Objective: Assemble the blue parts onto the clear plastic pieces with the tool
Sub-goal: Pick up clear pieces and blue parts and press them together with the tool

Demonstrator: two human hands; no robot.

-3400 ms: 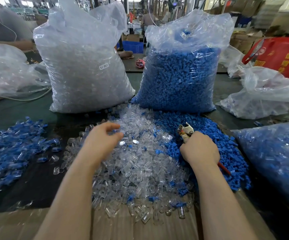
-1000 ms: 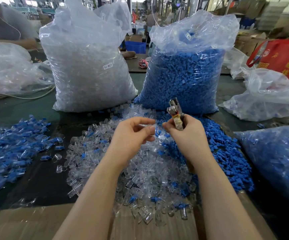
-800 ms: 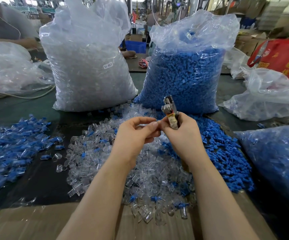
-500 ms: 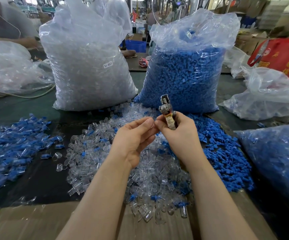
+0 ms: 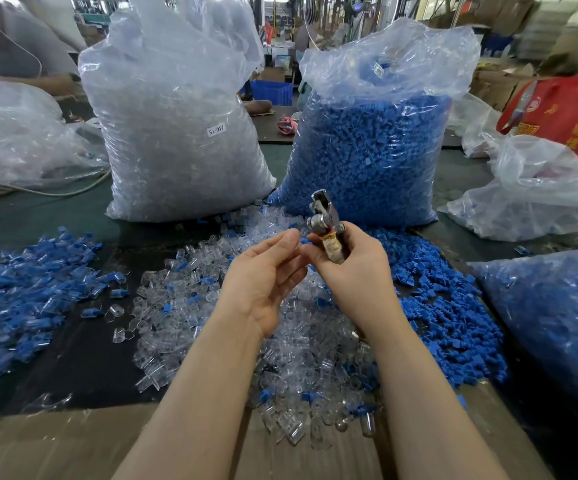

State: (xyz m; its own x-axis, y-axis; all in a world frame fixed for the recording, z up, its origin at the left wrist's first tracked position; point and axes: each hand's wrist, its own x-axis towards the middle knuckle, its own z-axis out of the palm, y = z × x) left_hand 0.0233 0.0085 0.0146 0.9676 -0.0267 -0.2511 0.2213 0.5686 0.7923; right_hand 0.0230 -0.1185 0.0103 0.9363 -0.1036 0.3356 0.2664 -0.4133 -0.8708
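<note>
Workshop bench, dark green top, cardboard sheet at near edge.
- Bag of clear pcs, upright, back-left; white label "SJ-017".
- Bag of blue parts, upright, back-right, just beside the clear bag.
- Loose clear plastic pieces, heap at centre, few blue bits mixed in.
- Loose blue parts, heap touching the clear heap on its right.
- Assembled blue/clear pcs, pile at left, apart from centre heap.
- Tool: plier-type, metal head up, tape-wrapped handle; right hand curled tight round the handle, raised over the heaps.
- Left hand: palm up, fingers relaxed & apart, tips meeting right-hand fingertips below tool head. Whether a small pc sits between them: can't tell.
- Other bags: right edge, blue fill; clear bags far left & far right.
</note>
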